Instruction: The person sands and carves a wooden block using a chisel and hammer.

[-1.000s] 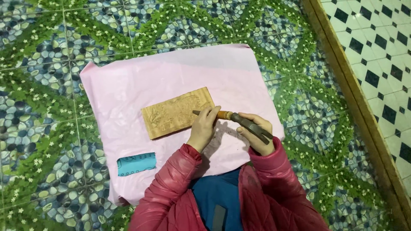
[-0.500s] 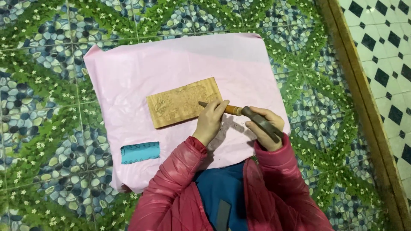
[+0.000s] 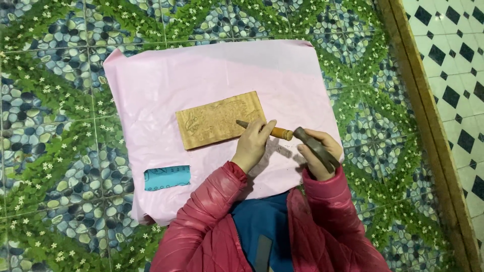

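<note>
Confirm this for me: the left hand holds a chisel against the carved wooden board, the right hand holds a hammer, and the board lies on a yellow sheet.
One detail is wrong: the sheet under the carved wooden board is pink, not yellow, as the head view shows. The rest stands: the left hand holds the chisel against the board, and the right hand holds the hammer.

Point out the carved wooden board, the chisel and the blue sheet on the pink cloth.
carved wooden board [image 3: 214, 122], head view, middle of its carved face.
chisel [image 3: 280, 133], head view, orange handle behind the left hand.
blue sheet [image 3: 167, 178], head view, centre of the sheet.
</note>
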